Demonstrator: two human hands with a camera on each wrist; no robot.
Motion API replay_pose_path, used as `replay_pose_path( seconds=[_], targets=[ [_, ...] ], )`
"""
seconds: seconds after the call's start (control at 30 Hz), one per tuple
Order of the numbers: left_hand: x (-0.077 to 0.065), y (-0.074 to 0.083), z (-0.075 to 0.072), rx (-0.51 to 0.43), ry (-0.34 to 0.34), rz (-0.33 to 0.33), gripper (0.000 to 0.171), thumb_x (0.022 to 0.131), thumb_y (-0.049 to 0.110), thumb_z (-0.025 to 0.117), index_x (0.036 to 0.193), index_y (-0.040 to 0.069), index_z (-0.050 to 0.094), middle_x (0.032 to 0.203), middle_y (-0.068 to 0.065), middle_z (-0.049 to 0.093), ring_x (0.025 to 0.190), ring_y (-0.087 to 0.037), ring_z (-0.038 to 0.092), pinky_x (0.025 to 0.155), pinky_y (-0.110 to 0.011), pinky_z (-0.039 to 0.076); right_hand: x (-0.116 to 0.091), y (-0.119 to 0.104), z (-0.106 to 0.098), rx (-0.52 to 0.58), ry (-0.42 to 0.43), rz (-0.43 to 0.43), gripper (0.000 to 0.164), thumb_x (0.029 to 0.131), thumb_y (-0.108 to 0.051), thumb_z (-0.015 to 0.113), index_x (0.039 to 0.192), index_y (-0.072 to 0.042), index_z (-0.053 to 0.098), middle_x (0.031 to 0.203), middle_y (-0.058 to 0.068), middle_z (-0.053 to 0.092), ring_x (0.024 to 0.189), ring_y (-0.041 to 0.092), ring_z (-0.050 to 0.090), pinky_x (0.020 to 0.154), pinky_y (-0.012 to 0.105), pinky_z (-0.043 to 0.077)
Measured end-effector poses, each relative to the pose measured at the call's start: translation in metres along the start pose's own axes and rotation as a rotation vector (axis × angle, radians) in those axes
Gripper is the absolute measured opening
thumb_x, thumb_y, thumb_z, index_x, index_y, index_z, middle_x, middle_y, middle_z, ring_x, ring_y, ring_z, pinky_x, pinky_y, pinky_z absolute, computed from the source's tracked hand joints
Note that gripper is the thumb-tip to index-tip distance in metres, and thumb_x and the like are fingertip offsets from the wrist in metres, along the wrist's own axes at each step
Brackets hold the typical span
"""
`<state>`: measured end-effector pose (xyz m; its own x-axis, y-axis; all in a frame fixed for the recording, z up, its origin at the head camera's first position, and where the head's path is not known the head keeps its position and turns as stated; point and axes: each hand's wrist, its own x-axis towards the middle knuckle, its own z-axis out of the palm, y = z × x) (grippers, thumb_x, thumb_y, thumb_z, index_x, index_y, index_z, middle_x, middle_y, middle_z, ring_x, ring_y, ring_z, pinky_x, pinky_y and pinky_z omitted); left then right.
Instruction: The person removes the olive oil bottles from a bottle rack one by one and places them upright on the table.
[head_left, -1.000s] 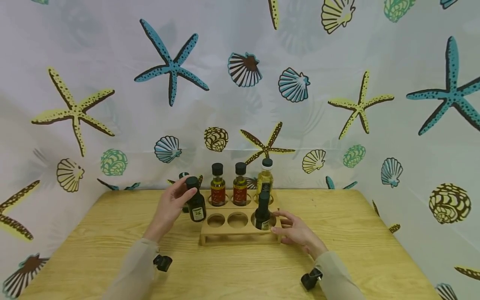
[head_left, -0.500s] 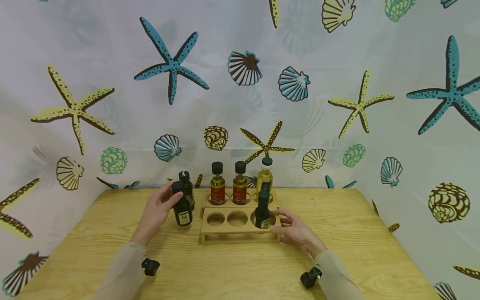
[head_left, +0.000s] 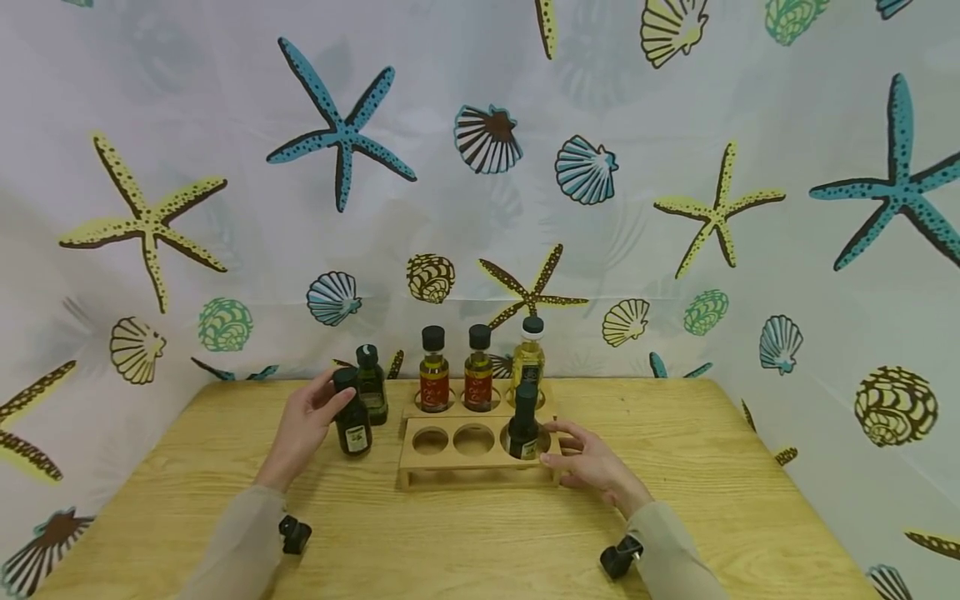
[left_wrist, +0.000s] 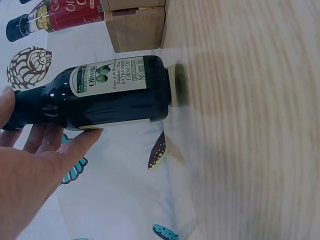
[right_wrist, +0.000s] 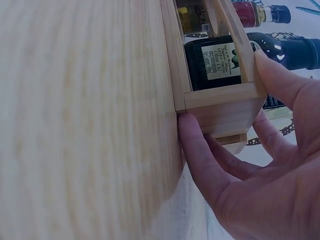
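Note:
My left hand holds a dark olive oil bottle by its neck, upright and close over the table, left of a two-tier wooden bottle rack. Its green-and-white label faces the left wrist camera. Just behind it stands another dark green bottle. At the rack's right end, my right hand grips the wood, thumb at the upper shelf and fingers along the end panel. A second olive oil bottle sits in the front row's right hole.
In the rack's back row stand two red-labelled oil bottles and a yellow oil bottle. The front row's left hole and middle hole hold nothing. A shell-and-starfish patterned curtain encloses the wooden table behind and at both sides.
My left hand has carried the olive oil bottle left and slightly down, away from the rack, uncovering the dark green bottle behind. My right hand keeps its grip on the rack.

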<state>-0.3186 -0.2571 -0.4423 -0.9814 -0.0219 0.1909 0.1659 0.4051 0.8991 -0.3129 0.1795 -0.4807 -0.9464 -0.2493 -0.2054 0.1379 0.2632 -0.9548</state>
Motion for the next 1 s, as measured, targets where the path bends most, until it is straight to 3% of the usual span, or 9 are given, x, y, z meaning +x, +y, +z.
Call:
replay_pose_path(
  seconds=[0.43, 0.77, 1.0],
  targets=[
    [0.009, -0.015, -0.005, -0.041, 0.037, -0.040, 0.073, 0.098, 0.045, 0.055, 0.157, 0.013, 0.026, 0.151, -0.022, 0.038, 0.137, -0.037, 0.037, 0.111, -0.055, 0.035, 0.000, -0.001, -0.002, -0.005, -0.005, -0.002, 0.063, 0.084, -0.034, 0.078, 0.141, -0.028, 0.052, 0.151, 0.022, 0.039, 0.131, 0.038, 0.048, 0.087, 0.041, 0.057],
    [0.015, -0.022, -0.013, -0.015, 0.026, -0.036, 0.080, 0.099, 0.049, 0.052, 0.159, 0.013, 0.014, 0.156, -0.027, 0.028, 0.142, -0.043, 0.030, 0.112, -0.060, 0.031, 0.000, 0.002, -0.003, -0.014, -0.002, -0.004, 0.064, 0.083, -0.034, 0.079, 0.141, -0.026, 0.052, 0.151, 0.022, 0.038, 0.135, 0.041, 0.043, 0.088, 0.043, 0.056],
    [0.022, -0.028, -0.016, -0.004, 0.024, -0.018, 0.077, 0.100, 0.049, 0.049, 0.159, 0.014, 0.014, 0.153, -0.027, 0.033, 0.139, -0.043, 0.033, 0.111, -0.062, 0.030, 0.001, 0.002, -0.004, -0.015, -0.003, -0.003, 0.063, 0.084, -0.035, 0.078, 0.141, -0.028, 0.052, 0.151, 0.021, 0.038, 0.137, 0.041, 0.040, 0.090, 0.044, 0.056]
  ],
)
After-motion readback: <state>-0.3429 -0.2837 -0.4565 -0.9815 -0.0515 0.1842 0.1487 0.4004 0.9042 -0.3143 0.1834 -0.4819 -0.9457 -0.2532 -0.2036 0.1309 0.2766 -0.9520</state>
